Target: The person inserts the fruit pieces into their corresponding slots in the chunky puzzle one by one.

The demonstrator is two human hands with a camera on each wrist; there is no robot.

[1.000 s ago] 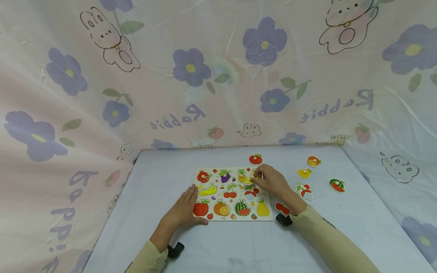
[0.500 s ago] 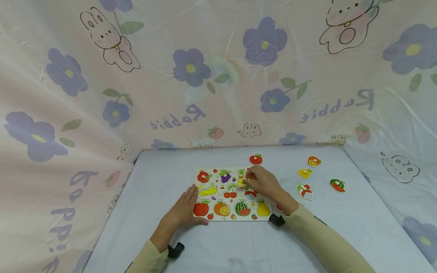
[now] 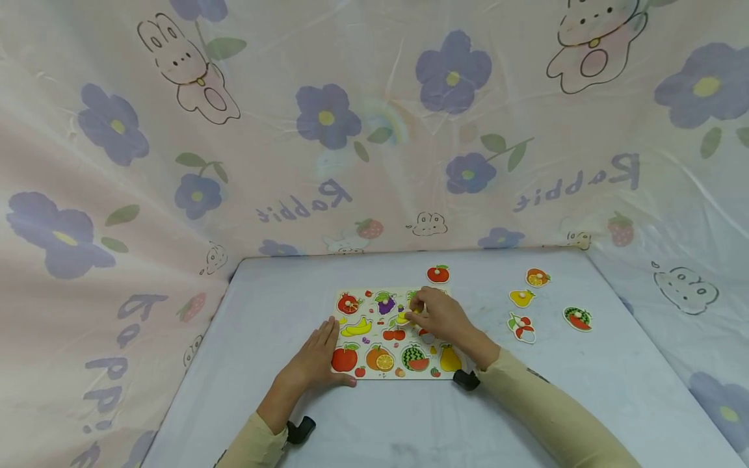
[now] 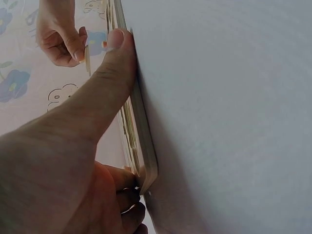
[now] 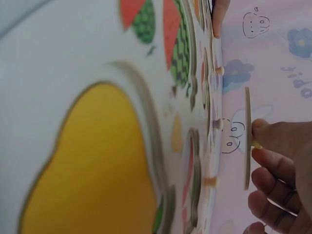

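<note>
A fruit puzzle board (image 3: pixel 374 374) lies on the table in the head view. My left hand (image 3: pixel 313 354) rests against its left side with fingers extended, and the thumb (image 4: pixel 117 41) lies along the near edge. My right hand (image 3: pixel 439 315) is over the upper right of the board, pinching a yellow banana puzzle piece (image 3: pixel 403 318) between thumb and fingers. In the right wrist view the piece (image 5: pixel 247 139) is edge-on and raised off the board, its small knob between the fingertips. Grapes (image 3: pixel 385 303) and a pomegranate (image 3: pixel 348 303) sit in the top row with knobs.
Right of the board lie an orange piece (image 3: pixel 537 277), a pear piece (image 3: pixel 522 298), a watermelon piece (image 3: pixel 578 318) and a leafy red-and-white piece (image 3: pixel 523 327). An apple piece (image 3: pixel 437 273) lies behind the board. Patterned curtain (image 3: pixel 386 162) encloses the table.
My right hand has moved left across the board with the banana puzzle piece, from the upper right corner toward the middle. Its forearm now hides the cherry piece. My left hand has stayed put.
</note>
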